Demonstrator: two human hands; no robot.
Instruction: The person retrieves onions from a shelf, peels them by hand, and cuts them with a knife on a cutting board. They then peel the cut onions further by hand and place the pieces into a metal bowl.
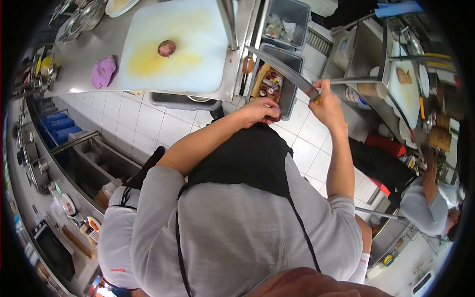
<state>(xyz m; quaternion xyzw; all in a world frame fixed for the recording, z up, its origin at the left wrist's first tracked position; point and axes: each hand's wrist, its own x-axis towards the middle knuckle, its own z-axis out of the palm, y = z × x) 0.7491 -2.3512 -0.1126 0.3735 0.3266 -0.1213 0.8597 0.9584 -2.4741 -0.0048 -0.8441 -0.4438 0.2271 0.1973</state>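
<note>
In my right hand (327, 105) a large knife (287, 70) is gripped by its yellow handle, the long blade pointing up and left over a grey bin (292, 62). Close to my apron, at the bin's near edge, my left hand (258, 111) is closed around a small, round purple vegetable (275, 115) that looks like a red onion. Purple and white scraps (271, 85) lie inside the bin, beside a brown piece. On the yellow-stained white cutting board (168, 24) sits a round, reddish-brown vegetable (166, 48).
A purple cloth (104, 72) lies on the steel counter (84, 62) left of the board. Behind the first bin stands a second grey bin (286, 16) with plastic waste. At far right a co-worker (423, 203) is near another counter; someone in grey (116, 237) is close at my left.
</note>
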